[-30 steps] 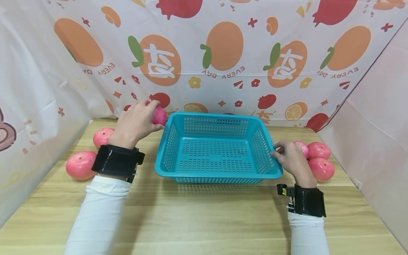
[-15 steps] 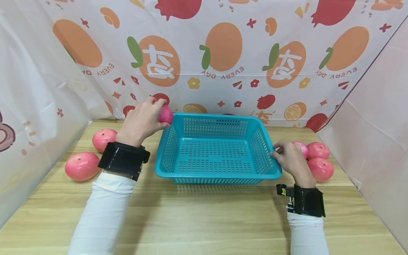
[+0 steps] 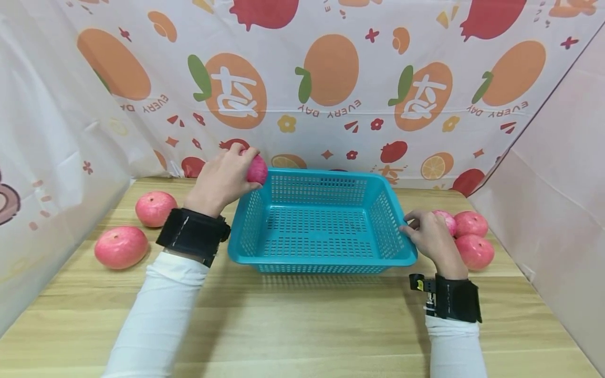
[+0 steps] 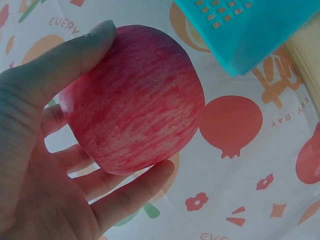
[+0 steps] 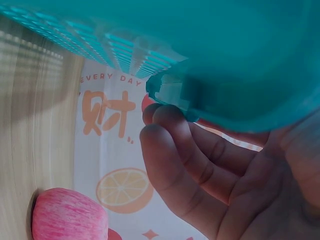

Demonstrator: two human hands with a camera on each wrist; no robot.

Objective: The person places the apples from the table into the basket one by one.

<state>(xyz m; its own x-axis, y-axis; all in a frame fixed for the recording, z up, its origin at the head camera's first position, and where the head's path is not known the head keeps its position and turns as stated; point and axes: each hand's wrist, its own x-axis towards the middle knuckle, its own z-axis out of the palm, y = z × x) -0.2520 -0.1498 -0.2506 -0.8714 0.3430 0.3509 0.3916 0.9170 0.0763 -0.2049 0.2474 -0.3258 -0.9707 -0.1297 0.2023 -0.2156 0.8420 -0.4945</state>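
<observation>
My left hand (image 3: 223,181) grips a red-pink apple (image 4: 137,100) with thumb and fingers round its sides, raised at the left rim of a turquoise plastic basket (image 3: 314,261). In the left wrist view the thumb (image 4: 75,62) lies along the top of the apple and the fingers spread beneath it. My right hand (image 3: 430,236) holds the basket's right rim; in the right wrist view its curled fingers (image 5: 185,160) are hooked under the turquoise edge. No apple lies inside the basket.
Two apples, one nearer (image 3: 121,247) and one farther (image 3: 156,208), rest on the wooden table (image 3: 302,325) at left. At right sit three more: a partly hidden apple (image 3: 446,221), a rear apple (image 3: 471,223) and a front apple (image 3: 475,252). A fruit-print curtain (image 3: 283,79) hangs behind.
My left hand has moved to the right with the apple, from outside the basket to over its left rim. The right hand keeps its hold on the basket's right rim.
</observation>
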